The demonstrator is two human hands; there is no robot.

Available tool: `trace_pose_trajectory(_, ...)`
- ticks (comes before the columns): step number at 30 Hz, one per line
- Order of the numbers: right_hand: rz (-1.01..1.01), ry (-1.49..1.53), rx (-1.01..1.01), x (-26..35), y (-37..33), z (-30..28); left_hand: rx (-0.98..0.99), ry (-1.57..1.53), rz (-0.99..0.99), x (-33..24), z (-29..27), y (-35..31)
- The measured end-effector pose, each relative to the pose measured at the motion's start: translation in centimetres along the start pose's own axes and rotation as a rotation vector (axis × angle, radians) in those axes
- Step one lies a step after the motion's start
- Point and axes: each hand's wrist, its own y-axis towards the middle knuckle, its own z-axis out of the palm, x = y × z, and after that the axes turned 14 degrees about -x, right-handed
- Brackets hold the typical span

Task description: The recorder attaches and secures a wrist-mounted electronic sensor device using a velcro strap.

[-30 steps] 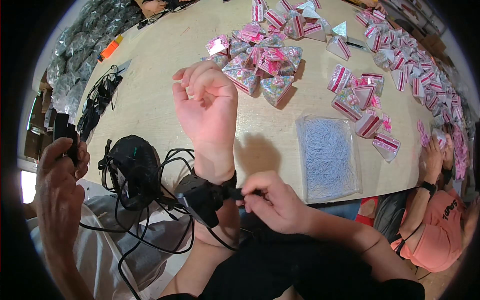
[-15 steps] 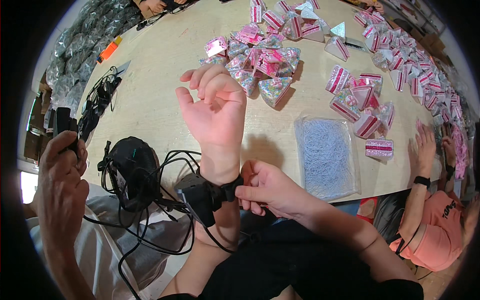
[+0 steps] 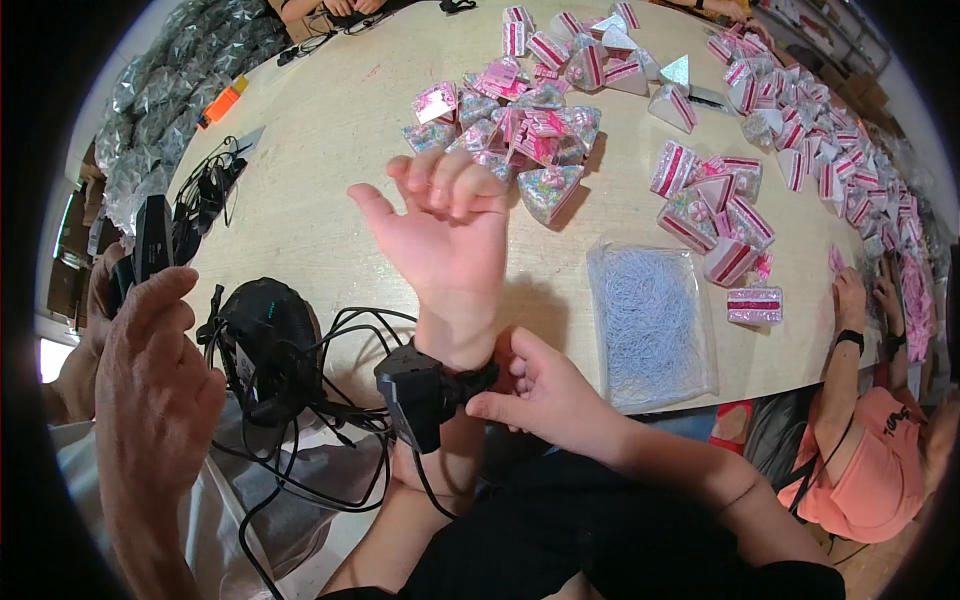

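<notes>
Beside the black wrist device (image 3: 412, 395), the right hand (image 3: 548, 392) pinched a strap (image 3: 474, 383); the left hand (image 3: 452, 240), palm upward, curled loosely.

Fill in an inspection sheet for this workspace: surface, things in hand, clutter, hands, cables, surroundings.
Surface: pale table with a curved-looking edge in this fisheye view.
Things in hand: black strap, with a boxy black device, at the left wrist.
Clutter: pink-and-white wedge-shaped boxes in several clusters; clear packet of pale-blue strands; orange object at the far left.
Hands: left hand palm up, fingers curled, holding nothing; right hand gripping the strap.
Cables: black cables tangled beside the device; another black bundle on the table's left side.
Surroundings: co-worker's hand at left; person in a salmon-pink shirt at right; piled silvery bags, upper left.
</notes>
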Motion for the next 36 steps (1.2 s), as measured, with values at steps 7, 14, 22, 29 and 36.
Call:
trace_pose_trajectory(7,-0.068,0.255,0.001,-2.7,2.2,-0.2,0.041,0.157,0.011,0.4,-2.0,0.8)
trace_pose_trajectory(14,-0.696,-0.478,-0.382,2.3,-1.1,-2.1,-0.293,0.419,0.359,-0.5,-2.9,1.6)
trace_pose_trajectory(22,-0.796,-0.772,0.018,5.9,-0.3,-1.4,-0.144,0.777,0.493,1.4,-1.7,-0.2)
trace_pose_trajectory(29,-0.741,-0.731,0.231,7.0,-0.7,-2.5,-0.093,0.887,0.366,2.0,-0.9,-1.9)
trace_pose_trajectory(36,-0.546,-0.773,0.387,7.4,-0.8,-3.3,-0.107,0.906,0.282,3.3,-0.8,-2.9)
